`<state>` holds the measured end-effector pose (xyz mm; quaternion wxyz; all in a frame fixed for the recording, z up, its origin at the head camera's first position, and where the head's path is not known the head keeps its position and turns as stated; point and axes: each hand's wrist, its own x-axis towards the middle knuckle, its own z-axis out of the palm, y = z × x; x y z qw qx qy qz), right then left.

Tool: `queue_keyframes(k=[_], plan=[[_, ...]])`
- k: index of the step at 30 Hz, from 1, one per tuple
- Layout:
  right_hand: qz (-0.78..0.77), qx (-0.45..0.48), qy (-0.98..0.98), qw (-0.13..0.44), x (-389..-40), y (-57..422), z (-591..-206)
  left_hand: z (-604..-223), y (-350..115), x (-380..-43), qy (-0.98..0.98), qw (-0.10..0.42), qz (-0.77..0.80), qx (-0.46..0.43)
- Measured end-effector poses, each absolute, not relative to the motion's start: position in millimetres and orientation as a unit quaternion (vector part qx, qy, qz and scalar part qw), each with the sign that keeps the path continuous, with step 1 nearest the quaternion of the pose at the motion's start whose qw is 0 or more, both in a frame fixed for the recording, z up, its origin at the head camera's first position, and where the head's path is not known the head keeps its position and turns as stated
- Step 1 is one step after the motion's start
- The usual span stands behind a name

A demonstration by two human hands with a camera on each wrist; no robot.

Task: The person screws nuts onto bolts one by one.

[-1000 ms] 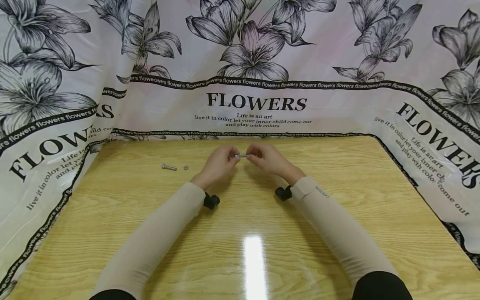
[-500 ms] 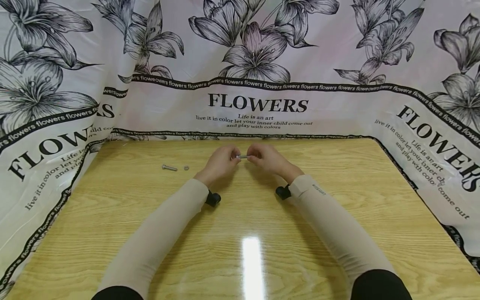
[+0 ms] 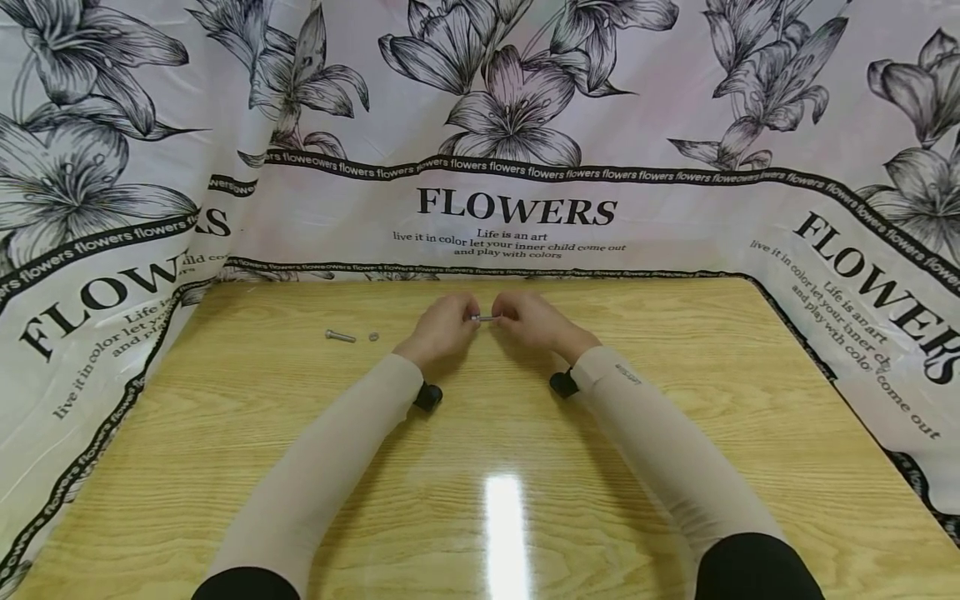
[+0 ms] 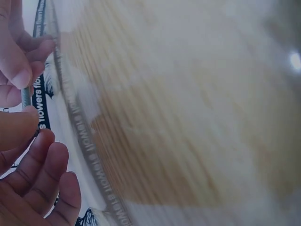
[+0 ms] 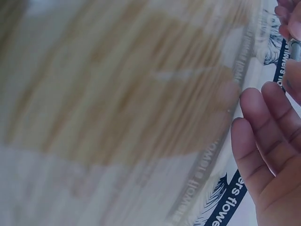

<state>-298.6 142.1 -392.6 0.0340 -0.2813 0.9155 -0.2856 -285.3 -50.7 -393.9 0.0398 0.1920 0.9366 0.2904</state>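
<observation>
In the head view a thin metal bolt [image 3: 486, 317] lies level between the two hands, above the far part of the table. My left hand [image 3: 441, 327] pinches its left end between thumb and fingertips. At its right end, my right hand [image 3: 531, 322] does the same. The left wrist view shows the threaded shank of the bolt [image 4: 25, 98] between both thumbs. A slightly wider metal bit shows at the left fingertips; whether it is a nut or the head, I cannot tell. The other fingers of both hands are loosely bent. Fingertips cover both bolt ends.
On the wood-grain table [image 3: 480, 417], left of the hands, lie a second bolt [image 3: 341, 336] and a small nut [image 3: 373, 337]. A flower-printed cloth [image 3: 517, 217] hangs at the back and both sides. Glare marks the table's front middle.
Both hands have come very slightly nearer the body with the bolt between them, and the fingers have shifted a little. The loose bolt and nut lie where they were.
</observation>
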Motion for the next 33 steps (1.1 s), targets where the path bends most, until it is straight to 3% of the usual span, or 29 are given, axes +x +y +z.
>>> queue_keyframes(k=[33], plan=[[-0.195, -0.315, 0.926, 0.066, -302.4, 138.4, -391.1, -392.7, -44.6, -284.4, 0.953, 0.07, 0.226, 0.191]])
